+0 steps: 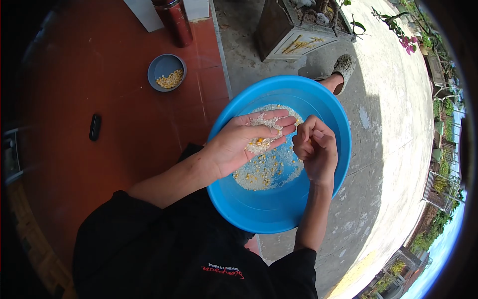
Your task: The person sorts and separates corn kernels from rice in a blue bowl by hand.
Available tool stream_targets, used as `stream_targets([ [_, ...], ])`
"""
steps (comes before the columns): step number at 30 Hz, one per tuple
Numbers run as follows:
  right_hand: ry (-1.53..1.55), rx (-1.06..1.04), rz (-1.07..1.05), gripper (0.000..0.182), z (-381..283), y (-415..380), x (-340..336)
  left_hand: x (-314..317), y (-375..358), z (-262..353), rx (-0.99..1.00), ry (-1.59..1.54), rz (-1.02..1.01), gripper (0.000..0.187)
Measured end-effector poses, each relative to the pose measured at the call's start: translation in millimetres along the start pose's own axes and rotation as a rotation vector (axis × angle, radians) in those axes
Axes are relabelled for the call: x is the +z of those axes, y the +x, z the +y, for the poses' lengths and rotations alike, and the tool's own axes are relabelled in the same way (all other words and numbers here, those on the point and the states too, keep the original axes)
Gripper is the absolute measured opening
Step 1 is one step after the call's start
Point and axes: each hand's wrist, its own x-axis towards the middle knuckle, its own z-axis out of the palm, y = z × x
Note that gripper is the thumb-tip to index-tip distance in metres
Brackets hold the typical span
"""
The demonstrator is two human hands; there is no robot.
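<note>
A big blue plastic basin [279, 209] rests on my lap and holds a mix of white rice and yellow corn kernels [266, 172]. My left hand [249, 139] is palm up over the basin, cupping a small pile of rice with a few corn kernels. My right hand [313, 147] hovers beside it with fingertips pinched together, apparently on a kernel, though what it pinches is too small to see clearly.
A small grey bowl [167, 72] with corn kernels sits on the red tiled floor to the left. A dark flat object [95, 126] lies on the tiles. A red cylinder [174, 20] and a stone planter [298, 25] stand beyond. My foot in a sandal [342, 70] rests on concrete.
</note>
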Motion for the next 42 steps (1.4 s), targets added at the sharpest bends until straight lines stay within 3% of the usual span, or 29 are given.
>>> stream_targets([
  [3, -0.529, -0.101, 0.062, 0.008, -6, -3, 21, -9, 6, -4, -0.005, -0.01, -0.014, 0.058],
  [4, -0.553, -0.122, 0.033, 0.024, -1, -4, 12, -10, 6, -4, -0.006, -0.015, -0.009, 0.057],
  [10, -0.836, -0.239, -0.002, 0.027, -6, -3, 13, -11, 6, -4, 0.009, -0.017, 0.005, 0.055],
  [16, -0.942, -0.293, 0.108, 0.02, -2, -5, 22, -12, 8, -5, 0.023, -0.024, 0.011, 0.051],
  [19, -0.898, -0.321, 0.112, 0.004, 6, -2, 15, -12, 9, -4, 0.023, -0.111, -0.011, 0.05],
  [22, -0.3, -0.183, 0.187, 0.018, 7, -1, 16, -8, 7, -1, 0.005, -0.185, -0.043, 0.053],
  [26, -0.088, -0.048, 0.052, 0.027, -1, 1, 2, -10, 8, -2, 0.009, -0.189, -0.046, 0.059],
  [29, -0.513, -0.141, 0.043, 0.027, 2, -2, 16, -15, 10, -3, 0.021, -0.203, -0.057, 0.061],
  [31, -0.661, -0.144, 0.052, 0.011, 5, -4, 22, -15, 11, -3, 0.02, -0.209, -0.063, 0.061],
  [33, -0.864, -0.109, 0.05, 0.015, -2, -5, 29, -15, 10, -2, 0.015, -0.204, -0.071, 0.061],
  [34, -0.942, -0.133, 0.063, 0.025, 2, -5, 27, -14, 10, -2, 0.019, -0.183, -0.058, 0.061],
  [42, -1.107, -0.272, 0.026, 0.023, 8, -4, 40, -5, 6, -2, 0.016, -0.133, 0.037, 0.062],
])
